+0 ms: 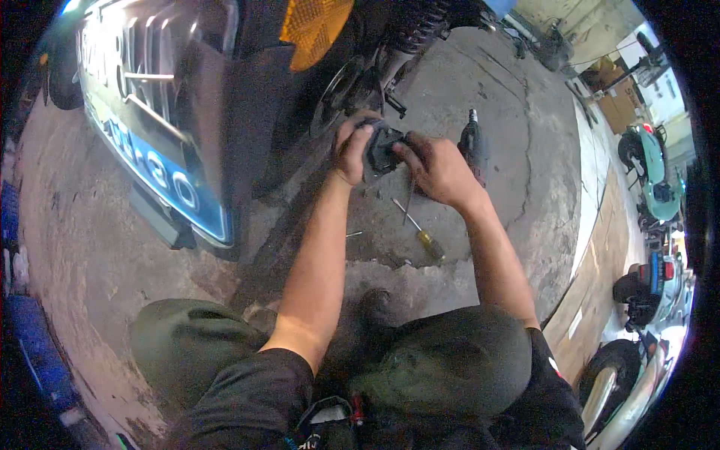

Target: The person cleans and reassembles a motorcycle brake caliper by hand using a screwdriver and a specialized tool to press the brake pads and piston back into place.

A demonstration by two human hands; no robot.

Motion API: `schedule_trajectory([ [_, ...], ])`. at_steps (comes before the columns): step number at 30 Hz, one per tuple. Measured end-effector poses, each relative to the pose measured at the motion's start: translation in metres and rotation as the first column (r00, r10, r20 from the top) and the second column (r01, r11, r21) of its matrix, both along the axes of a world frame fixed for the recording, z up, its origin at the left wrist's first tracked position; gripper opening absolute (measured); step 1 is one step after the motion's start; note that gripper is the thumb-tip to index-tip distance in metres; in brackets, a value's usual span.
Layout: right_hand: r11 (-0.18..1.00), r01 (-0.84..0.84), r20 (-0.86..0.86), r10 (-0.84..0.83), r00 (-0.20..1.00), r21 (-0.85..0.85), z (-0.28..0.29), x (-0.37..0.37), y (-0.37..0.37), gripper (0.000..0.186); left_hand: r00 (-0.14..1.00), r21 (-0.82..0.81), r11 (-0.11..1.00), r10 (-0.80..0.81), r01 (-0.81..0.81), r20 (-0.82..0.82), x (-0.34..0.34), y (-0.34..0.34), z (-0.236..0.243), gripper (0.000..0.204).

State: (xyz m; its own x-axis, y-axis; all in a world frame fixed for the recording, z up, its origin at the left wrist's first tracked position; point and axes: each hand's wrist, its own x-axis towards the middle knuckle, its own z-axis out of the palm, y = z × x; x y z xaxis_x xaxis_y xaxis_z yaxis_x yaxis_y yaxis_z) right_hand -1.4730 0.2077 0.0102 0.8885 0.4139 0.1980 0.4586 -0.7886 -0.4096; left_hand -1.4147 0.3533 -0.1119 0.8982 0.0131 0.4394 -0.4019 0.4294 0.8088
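Observation:
In front of the scooter, a black moulded part (382,150) is held up between my two hands; it looks like plastic, but I cannot tell its exact kind. My left hand (351,148) wraps around its left side, thumb on top. The fingers of my right hand (439,166) are closed on its right edge. Below the hands, a screwdriver (429,243) with a yellow handle lies on the concrete floor. A dark power tool (471,137) with a metal tip rests on the floor just past my right hand.
The scooter's dark body (259,97) fills the upper left, with an orange lens (315,31) and a coil spring (416,28). My knee (450,360) is bent below. Parked scooters (658,176) and a cardboard box (621,103) stand along the right. A thin metal piece (354,234) lies nearby.

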Motion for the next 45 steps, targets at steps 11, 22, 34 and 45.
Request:
schedule_trajectory([
  [11,0.999,-0.026,-0.062,0.027,0.998,0.024,0.000,0.001,-0.011,0.026,0.985,0.061,0.995,-0.085,0.077,0.148,0.002,0.002,0.013,0.035],
  [22,0.992,-0.075,-0.132,0.088,0.987,0.100,0.013,0.008,-0.009,0.024,0.979,0.027,0.987,-0.158,0.156,0.125,0.007,0.004,0.016,0.035],
  [34,0.993,-0.014,-0.122,0.028,0.992,0.115,-0.005,0.011,-0.002,0.029,0.986,-0.086,0.982,-0.165,0.166,0.014,0.009,0.006,0.004,0.032],
  [45,0.894,0.175,-0.317,-0.040,0.948,0.413,0.015,-0.031,-0.070,0.030,0.918,-0.377,0.902,-0.315,0.211,-0.239,0.006,0.019,-0.020,0.037],
])
